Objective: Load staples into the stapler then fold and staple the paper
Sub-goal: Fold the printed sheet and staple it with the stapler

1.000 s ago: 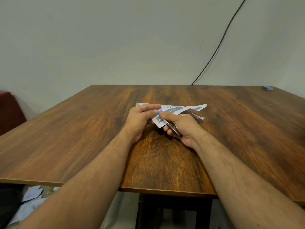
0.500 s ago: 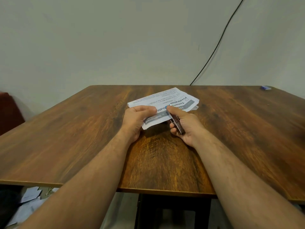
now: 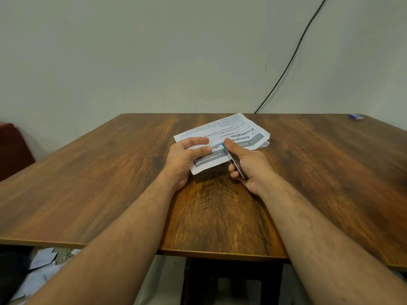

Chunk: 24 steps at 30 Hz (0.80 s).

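A folded printed paper (image 3: 233, 133) lies near the middle of the wooden table (image 3: 110, 172), its near edge lifted. My left hand (image 3: 182, 159) pinches that near left edge between thumb and fingers. My right hand (image 3: 246, 166) grips a small dark stapler (image 3: 236, 167) with a blue tip, thumb pressed on top. The stapler's jaws sit over the paper's near edge, just right of my left hand.
A small blue box (image 3: 355, 116) lies at the far right corner of the table. A black cable (image 3: 290, 60) runs down the wall behind. Loose papers (image 3: 41, 263) lie on the floor at lower left. A dark red seat (image 3: 13, 148) stands at the left.
The paper has turned from edge-on to lying flatter with its printed face up. Both hands have stayed together at its near edge, with the stapler still on it.
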### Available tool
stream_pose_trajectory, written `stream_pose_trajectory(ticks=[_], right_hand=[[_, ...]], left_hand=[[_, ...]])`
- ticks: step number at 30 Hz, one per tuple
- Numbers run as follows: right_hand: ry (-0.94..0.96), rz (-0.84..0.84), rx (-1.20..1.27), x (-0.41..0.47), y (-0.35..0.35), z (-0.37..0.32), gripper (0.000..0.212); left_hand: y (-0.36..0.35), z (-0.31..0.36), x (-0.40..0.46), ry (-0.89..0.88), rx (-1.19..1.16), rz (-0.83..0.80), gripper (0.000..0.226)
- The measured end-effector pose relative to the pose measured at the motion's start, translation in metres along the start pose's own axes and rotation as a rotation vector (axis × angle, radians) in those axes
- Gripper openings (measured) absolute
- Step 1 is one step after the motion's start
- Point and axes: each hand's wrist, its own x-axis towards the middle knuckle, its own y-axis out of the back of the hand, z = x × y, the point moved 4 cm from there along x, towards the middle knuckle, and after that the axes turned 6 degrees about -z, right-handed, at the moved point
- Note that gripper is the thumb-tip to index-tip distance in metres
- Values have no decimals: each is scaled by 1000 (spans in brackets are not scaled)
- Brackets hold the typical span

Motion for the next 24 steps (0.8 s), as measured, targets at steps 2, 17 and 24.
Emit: stream_pose_trajectory(ticks=[2,17,24], right_hand=[[5,2,-6,0,1,0,35],[33,38,-33,-4,2,-3,32],[15,46,-54,-3,3,-3,34]], left_hand=[[0,-1,1,4,9,-3,26],[-1,-1,0,23,15,-26,28],[-2,1,-3,32,22,-33,29]])
